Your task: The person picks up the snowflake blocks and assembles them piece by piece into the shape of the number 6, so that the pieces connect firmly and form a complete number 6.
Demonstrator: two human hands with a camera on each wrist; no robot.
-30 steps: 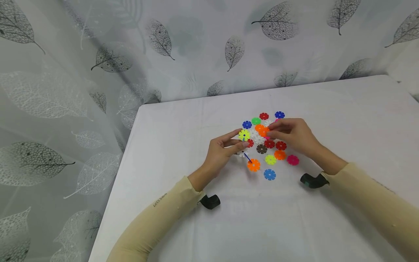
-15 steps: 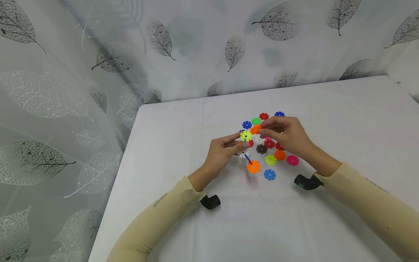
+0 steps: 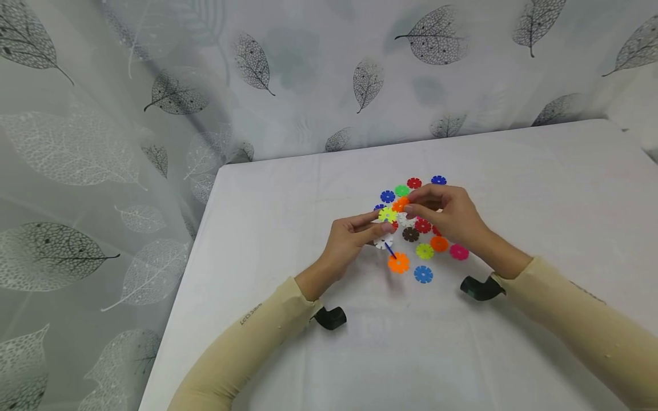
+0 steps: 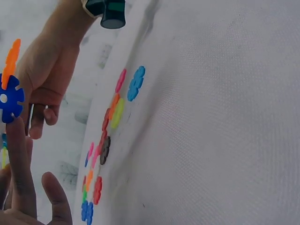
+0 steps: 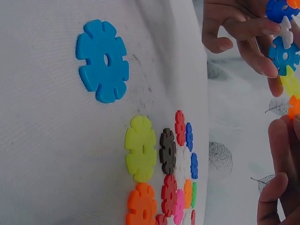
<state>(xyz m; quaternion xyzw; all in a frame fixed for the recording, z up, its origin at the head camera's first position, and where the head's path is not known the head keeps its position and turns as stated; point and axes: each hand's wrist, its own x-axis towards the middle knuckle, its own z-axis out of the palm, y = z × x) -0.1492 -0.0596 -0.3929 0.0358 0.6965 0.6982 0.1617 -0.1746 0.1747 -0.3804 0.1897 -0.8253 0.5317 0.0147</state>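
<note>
My left hand (image 3: 354, 233) holds a chain of notched plastic snowflake discs by its middle. Along it run an orange disc (image 3: 398, 263), an edge-on dark blue disc (image 4: 11, 98), a white disc (image 3: 382, 242), a light blue disc (image 5: 284, 55) and a yellow disc (image 3: 387, 215). My right hand (image 3: 452, 214) pinches another orange disc (image 5: 294, 107) between thumb and fingers, its edge right at the yellow disc. Both hands are raised over the white table, facing each other. Fingers partly hide the chain's middle.
Loose discs lie on the table around and beneath the hands, among them a light blue disc (image 3: 424, 274), a brown disc (image 3: 410, 234) and a pink disc (image 3: 459, 252). Dark wrist mounts (image 3: 330, 318) hang under both sleeves. A leaf-patterned curtain (image 3: 308, 74) stands behind the table.
My right hand has moved left, bringing its orange disc against the yellow end of the chain. The left hand stays nearly in place, and the yellow disc has shifted slightly right.
</note>
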